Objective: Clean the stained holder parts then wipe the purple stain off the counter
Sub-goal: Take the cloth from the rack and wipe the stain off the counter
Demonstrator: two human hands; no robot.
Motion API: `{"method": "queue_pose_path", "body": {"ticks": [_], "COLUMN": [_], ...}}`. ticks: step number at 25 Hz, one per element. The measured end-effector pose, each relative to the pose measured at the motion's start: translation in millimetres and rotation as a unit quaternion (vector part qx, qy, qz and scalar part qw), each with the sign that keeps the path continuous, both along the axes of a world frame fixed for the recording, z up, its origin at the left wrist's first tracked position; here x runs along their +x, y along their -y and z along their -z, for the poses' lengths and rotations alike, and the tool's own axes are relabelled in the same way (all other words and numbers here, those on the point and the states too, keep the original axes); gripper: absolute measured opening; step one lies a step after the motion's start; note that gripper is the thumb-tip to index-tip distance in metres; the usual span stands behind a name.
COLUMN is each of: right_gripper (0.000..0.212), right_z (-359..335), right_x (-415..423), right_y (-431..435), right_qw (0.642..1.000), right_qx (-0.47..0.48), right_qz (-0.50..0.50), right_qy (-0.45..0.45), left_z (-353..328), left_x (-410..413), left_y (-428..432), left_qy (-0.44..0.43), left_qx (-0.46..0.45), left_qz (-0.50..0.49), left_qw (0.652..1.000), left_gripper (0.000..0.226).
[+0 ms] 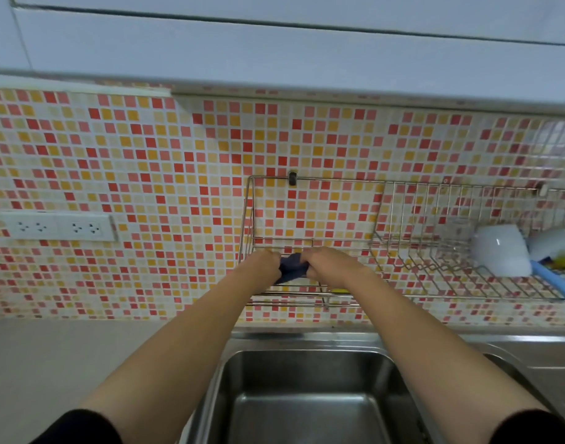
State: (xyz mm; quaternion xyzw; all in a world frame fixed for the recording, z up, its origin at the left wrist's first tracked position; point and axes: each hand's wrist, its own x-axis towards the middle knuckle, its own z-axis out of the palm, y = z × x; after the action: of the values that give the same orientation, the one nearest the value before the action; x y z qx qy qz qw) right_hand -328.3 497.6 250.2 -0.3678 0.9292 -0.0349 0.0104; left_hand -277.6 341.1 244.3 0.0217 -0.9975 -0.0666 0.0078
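Both arms reach up over the sink to the wire dish rack [383,213] mounted on the tiled wall. A dark blue cloth [292,267] is bunched between my hands at the rack's left section. My left hand [268,262] grips its left end and my right hand [329,262] grips its right end, both with curled fingers. The cloth sits just above the rack's bottom wires. No holder parts and no purple stain are visible in this view.
A steel sink [307,395] lies directly below my arms. A white cup [499,249] lies tipped in the rack's right section beside a blue and yellow item [553,274]. Wall sockets [57,226] sit at the left above the grey counter [66,363].
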Motion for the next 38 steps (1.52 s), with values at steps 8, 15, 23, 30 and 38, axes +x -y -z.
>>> {"method": "queue_pose_path", "body": {"ticks": [8,15,23,30,38], "right_gripper": [0.025,0.014,0.031,0.023,0.023], "right_z": [-51,-87,-71,16,159], "right_x": [18,60,128,214,342], "right_y": [-14,-23,-27,80,247], "right_qw": [0.974,0.925,0.904,0.904,0.889], "right_qx": [-0.226,-0.376,-0.406,-0.356,-0.291], "right_qz": [-0.013,-0.025,-0.124,-0.211,-0.219], "right_qy": [-0.030,-0.056,-0.050,0.111,0.279], "left_z": [-16,-46,-70,3,120], "left_x": [28,58,152,274,427], "left_y": [-8,-31,42,143,292], "left_qy": [-0.118,-0.132,-0.151,-0.090,0.033], "left_qx": [0.206,0.343,0.517,0.561,0.415], "left_qz": [0.082,0.116,0.102,-0.040,-0.251], "left_qw": [0.968,0.923,0.837,0.822,0.874], "left_gripper": [0.071,0.043,0.019,0.016,0.012]}}
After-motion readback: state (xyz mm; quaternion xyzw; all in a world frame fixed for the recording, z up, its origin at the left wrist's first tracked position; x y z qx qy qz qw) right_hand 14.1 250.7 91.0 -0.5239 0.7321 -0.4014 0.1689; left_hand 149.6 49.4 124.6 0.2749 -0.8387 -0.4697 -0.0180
